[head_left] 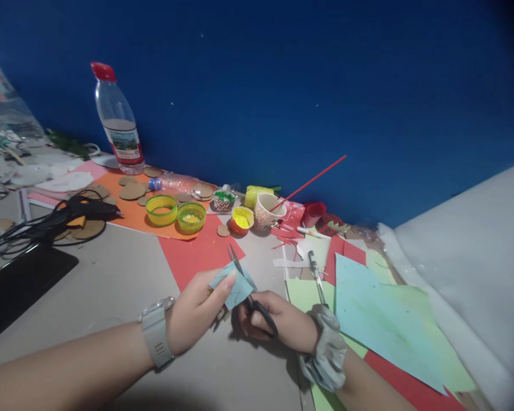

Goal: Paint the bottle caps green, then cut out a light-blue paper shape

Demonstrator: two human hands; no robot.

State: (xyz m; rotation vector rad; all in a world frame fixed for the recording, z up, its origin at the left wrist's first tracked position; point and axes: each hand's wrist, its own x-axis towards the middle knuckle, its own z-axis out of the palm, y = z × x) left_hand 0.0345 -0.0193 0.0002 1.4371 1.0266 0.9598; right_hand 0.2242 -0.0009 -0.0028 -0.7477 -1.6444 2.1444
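My left hand [199, 314], with a grey watch on the wrist, pinches a small piece of light blue paper [237, 289] between thumb and fingers. A pair of scissors [262, 315] with black handles is in my right hand [278, 319], the fingers through the loops. Their blades point up and away and cross the blue paper; the tips stick out beyond its far edge. Part of the right hand's fingers is hidden under the handles. Both hands are close together above the grey table [124, 285], just in front of a red paper sheet [188, 254].
Along the blue wall stand a water bottle [122, 134], green-yellow rings [161, 211], a yellow paint cup [242, 220] and a patterned cup [268, 214] with a red stick. A glue gun [96, 208] and black phone [25, 285] lie left. Blue paper [377, 314] and a pen [318, 279] lie right.
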